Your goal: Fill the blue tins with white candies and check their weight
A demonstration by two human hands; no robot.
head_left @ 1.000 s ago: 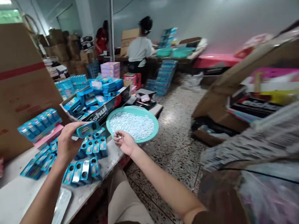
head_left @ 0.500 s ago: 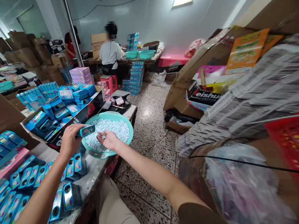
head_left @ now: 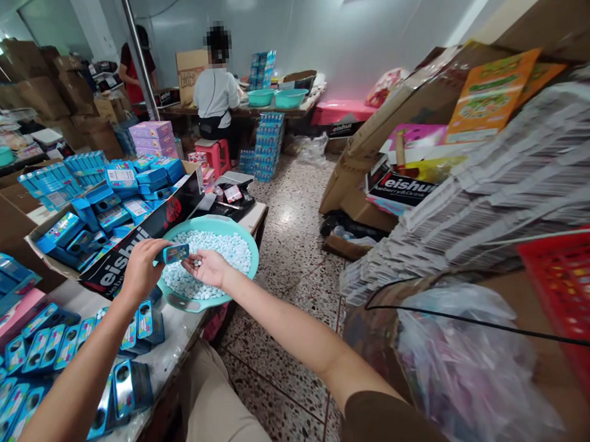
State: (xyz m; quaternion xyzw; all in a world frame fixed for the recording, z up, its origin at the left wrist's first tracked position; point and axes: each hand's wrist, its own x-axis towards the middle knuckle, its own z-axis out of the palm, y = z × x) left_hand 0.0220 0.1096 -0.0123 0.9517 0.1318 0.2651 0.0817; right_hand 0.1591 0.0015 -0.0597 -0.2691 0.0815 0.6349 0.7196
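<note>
1. Two bare forearms reach forward and leftward over the desk, where rows of open blue tins lie.
2. Left hand is closed on a small blue tin, pinched at one end and held level above the basin's near edge.
3. Right hand is palm up and loosely cupped, its fingertips just beside the tin's free end; whether tablets lie in the palm I cannot tell.
4. Under both hands, a teal basin holds a heap of white tablets.
5. Behind it, a cardboard box is packed with blue packs.
6. Far back, a person in a white top stands at another desk bearing two teal basins.
</note>
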